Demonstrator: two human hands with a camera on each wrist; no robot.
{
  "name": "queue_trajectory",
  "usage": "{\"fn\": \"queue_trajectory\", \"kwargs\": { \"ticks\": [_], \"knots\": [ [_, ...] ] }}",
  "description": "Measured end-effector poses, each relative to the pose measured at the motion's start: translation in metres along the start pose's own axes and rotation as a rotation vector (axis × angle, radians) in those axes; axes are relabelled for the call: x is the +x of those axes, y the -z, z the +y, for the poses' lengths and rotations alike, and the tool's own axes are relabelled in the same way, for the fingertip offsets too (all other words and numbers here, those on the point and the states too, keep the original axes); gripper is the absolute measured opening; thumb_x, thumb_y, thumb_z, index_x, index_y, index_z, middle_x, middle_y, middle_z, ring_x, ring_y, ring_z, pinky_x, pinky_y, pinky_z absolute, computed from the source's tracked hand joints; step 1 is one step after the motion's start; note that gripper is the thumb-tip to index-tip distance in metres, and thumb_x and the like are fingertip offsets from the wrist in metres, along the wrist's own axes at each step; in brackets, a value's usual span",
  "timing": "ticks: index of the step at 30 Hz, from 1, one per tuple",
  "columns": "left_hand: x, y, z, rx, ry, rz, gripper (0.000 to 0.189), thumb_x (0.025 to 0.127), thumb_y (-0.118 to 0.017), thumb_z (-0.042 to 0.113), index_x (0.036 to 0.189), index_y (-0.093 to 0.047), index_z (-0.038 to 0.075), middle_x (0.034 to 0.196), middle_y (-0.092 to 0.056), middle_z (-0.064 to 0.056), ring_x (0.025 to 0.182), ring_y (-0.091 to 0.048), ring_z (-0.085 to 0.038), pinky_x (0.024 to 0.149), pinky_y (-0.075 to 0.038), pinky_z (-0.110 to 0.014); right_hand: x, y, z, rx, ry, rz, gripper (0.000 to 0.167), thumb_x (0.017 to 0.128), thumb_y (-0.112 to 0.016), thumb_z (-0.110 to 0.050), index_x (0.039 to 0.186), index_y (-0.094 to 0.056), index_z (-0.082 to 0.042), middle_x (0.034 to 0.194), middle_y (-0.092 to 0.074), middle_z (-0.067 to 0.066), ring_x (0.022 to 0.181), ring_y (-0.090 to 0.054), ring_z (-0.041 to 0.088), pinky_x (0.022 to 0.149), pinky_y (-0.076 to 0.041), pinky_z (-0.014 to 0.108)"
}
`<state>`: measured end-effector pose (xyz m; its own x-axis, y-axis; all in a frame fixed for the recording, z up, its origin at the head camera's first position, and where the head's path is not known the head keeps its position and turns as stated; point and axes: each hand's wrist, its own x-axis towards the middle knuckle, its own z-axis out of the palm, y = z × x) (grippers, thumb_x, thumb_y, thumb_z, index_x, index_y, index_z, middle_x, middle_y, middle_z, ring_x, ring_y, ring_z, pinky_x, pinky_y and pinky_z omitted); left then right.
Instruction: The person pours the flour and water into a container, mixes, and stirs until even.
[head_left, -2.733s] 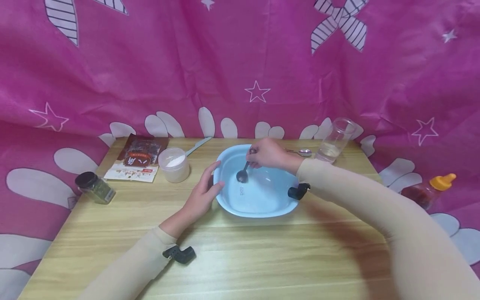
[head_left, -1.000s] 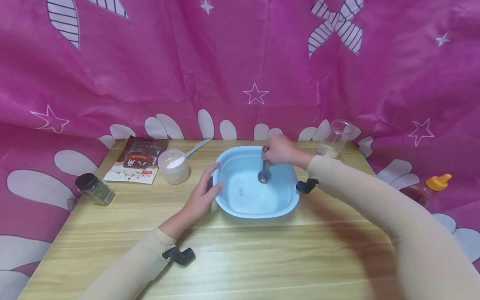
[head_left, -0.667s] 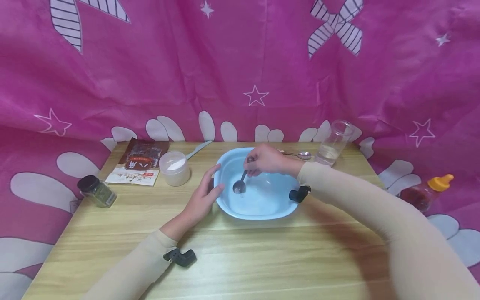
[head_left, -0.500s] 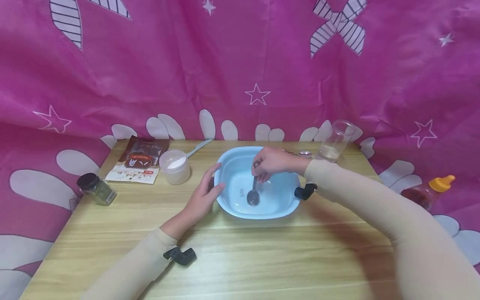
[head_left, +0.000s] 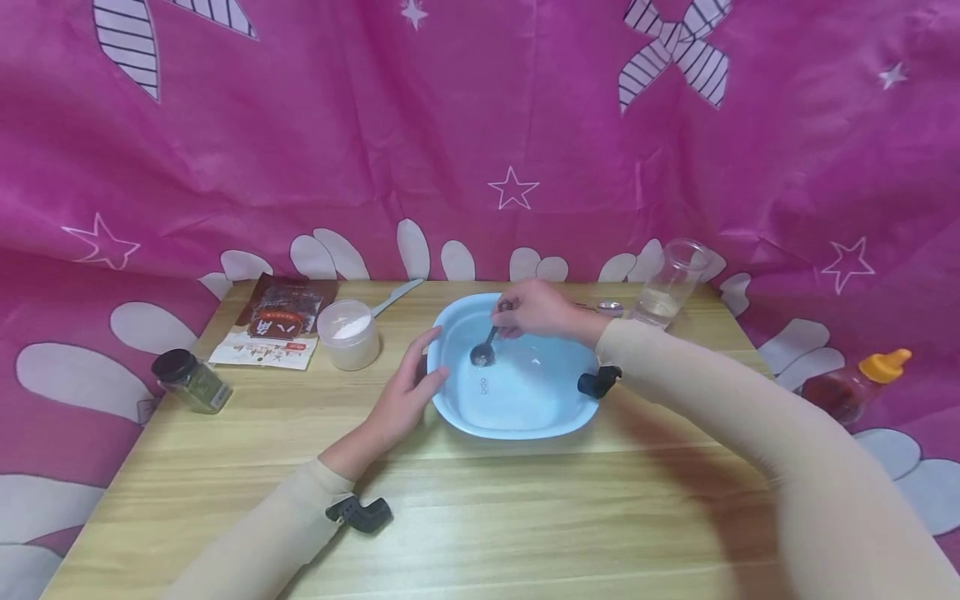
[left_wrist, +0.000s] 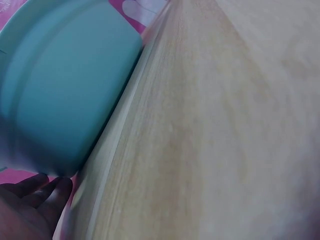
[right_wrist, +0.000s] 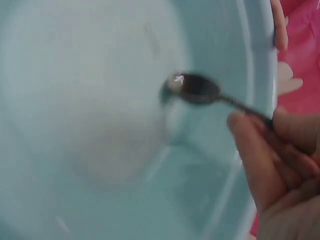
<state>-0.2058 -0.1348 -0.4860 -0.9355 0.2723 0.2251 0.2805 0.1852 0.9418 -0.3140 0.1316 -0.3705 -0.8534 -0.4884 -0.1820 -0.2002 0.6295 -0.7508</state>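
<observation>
In the head view a light blue plastic basin [head_left: 517,417] stands on the wooden table. My right hand [head_left: 538,310] is over its far rim and pinches the thin handle of a metal spoon [head_left: 483,354], bowl down inside the basin. The right wrist view shows the spoon's dark bowl [right_wrist: 197,89] with a bright glint at its tip; a blurred whitish patch spreads over the basin floor. My left hand [head_left: 401,387] rests against the basin's left end, thumb at the rim. Its fairly straight fingers [left_wrist: 60,195] touch the outer wall in the left wrist view.
Left of the basin stand a tub of white powder [head_left: 349,333], a pale blue knife [head_left: 397,296], a brown and white packet [head_left: 277,321] and a black-capped jar [head_left: 192,382]. At the right are another spoon [head_left: 609,308], a clear cup [head_left: 670,283] and a yellow-capped bottle [head_left: 855,387].
The right hand has swung the spoon left and right and near and far inside the basin; it now sits back toward the left. The left hand has stayed at the rim.
</observation>
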Motion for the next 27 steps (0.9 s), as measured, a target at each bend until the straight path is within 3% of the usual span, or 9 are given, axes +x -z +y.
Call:
{"fn": "queue_trajectory", "kwargs": {
  "ticks": [4, 8, 10, 16, 19, 22, 24, 27],
  "knots": [
    [0.001, 0.000, -0.001, -0.005, -0.006, -0.004, 0.065, 0.115, -0.059, 0.026, 0.175, -0.032, 0.022, 0.173, -0.043, -0.023, 0.155, -0.048, -0.043, 0.119, -0.048, -0.058, -0.006, -0.005, 0.001, 0.074, -0.015, -0.174, 0.012, 0.104, -0.079, -0.010, 0.111, -0.083, -0.002, 0.099, -0.083, 0.011, 0.099, -0.083, 0.032, 0.086, -0.069, 0.038],
    [0.002, 0.000, 0.001, -0.004, -0.003, -0.004, 0.065, 0.115, -0.059, 0.027, 0.175, -0.032, 0.023, 0.175, -0.041, -0.022, 0.156, -0.047, -0.043, 0.120, -0.048, -0.058, -0.015, 0.005, 0.004, -0.002, -0.053, -0.230, 0.013, 0.104, -0.076, -0.010, 0.108, -0.081, 0.001, 0.094, -0.082, 0.012, 0.090, -0.083, 0.027, 0.084, -0.070, 0.041],
    [0.003, 0.000, 0.002, 0.000, -0.004, -0.006, 0.066, 0.115, -0.059, 0.027, 0.175, -0.032, 0.023, 0.175, -0.039, -0.021, 0.156, -0.047, -0.043, 0.119, -0.048, -0.058, -0.017, 0.013, 0.006, -0.065, -0.080, -0.192, 0.015, 0.104, -0.073, -0.009, 0.108, -0.080, 0.004, 0.091, -0.081, 0.012, 0.085, -0.082, 0.025, 0.081, -0.070, 0.039],
    [0.002, 0.001, 0.001, -0.014, -0.002, -0.006, 0.066, 0.115, -0.059, 0.025, 0.175, -0.032, 0.022, 0.175, -0.040, -0.021, 0.155, -0.049, -0.043, 0.118, -0.049, -0.058, -0.012, 0.025, 0.004, -0.221, -0.095, 0.049, 0.015, 0.106, -0.073, -0.010, 0.106, -0.080, 0.002, 0.085, -0.079, 0.009, 0.079, -0.080, 0.021, 0.076, -0.068, 0.033],
    [0.001, 0.001, 0.000, -0.019, 0.000, -0.002, 0.066, 0.115, -0.059, 0.025, 0.175, -0.032, 0.023, 0.174, -0.042, -0.022, 0.155, -0.049, -0.043, 0.118, -0.050, -0.058, -0.006, 0.017, 0.003, -0.193, -0.057, 0.096, 0.011, 0.107, -0.075, -0.011, 0.105, -0.080, -0.001, 0.086, -0.078, 0.008, 0.082, -0.080, 0.020, 0.078, -0.068, 0.032],
    [0.000, 0.000, -0.001, -0.017, -0.002, -0.001, 0.066, 0.114, -0.059, 0.025, 0.175, -0.032, 0.022, 0.173, -0.043, -0.023, 0.154, -0.050, -0.043, 0.118, -0.050, -0.058, -0.004, 0.005, 0.001, -0.084, -0.015, 0.046, 0.009, 0.106, -0.077, -0.009, 0.108, -0.081, -0.001, 0.091, -0.080, 0.008, 0.088, -0.081, 0.022, 0.081, -0.068, 0.031],
    [0.000, 0.001, -0.002, -0.015, -0.002, -0.002, 0.066, 0.115, -0.059, 0.025, 0.175, -0.032, 0.023, 0.173, -0.043, -0.023, 0.154, -0.050, -0.043, 0.118, -0.050, -0.058, -0.005, -0.001, 0.000, 0.013, -0.014, -0.033, 0.012, 0.105, -0.078, -0.009, 0.112, -0.081, 0.000, 0.096, -0.081, 0.009, 0.094, -0.082, 0.025, 0.083, -0.069, 0.032],
    [0.000, 0.001, -0.002, -0.012, -0.002, -0.002, 0.066, 0.115, -0.059, 0.025, 0.175, -0.032, 0.023, 0.173, -0.043, -0.023, 0.155, -0.049, -0.042, 0.119, -0.049, -0.057, -0.009, -0.005, -0.001, 0.060, -0.035, -0.161, 0.016, 0.105, -0.078, -0.011, 0.115, -0.082, 0.001, 0.098, -0.083, 0.010, 0.096, -0.083, 0.026, 0.085, -0.069, 0.036]
  ]
}}
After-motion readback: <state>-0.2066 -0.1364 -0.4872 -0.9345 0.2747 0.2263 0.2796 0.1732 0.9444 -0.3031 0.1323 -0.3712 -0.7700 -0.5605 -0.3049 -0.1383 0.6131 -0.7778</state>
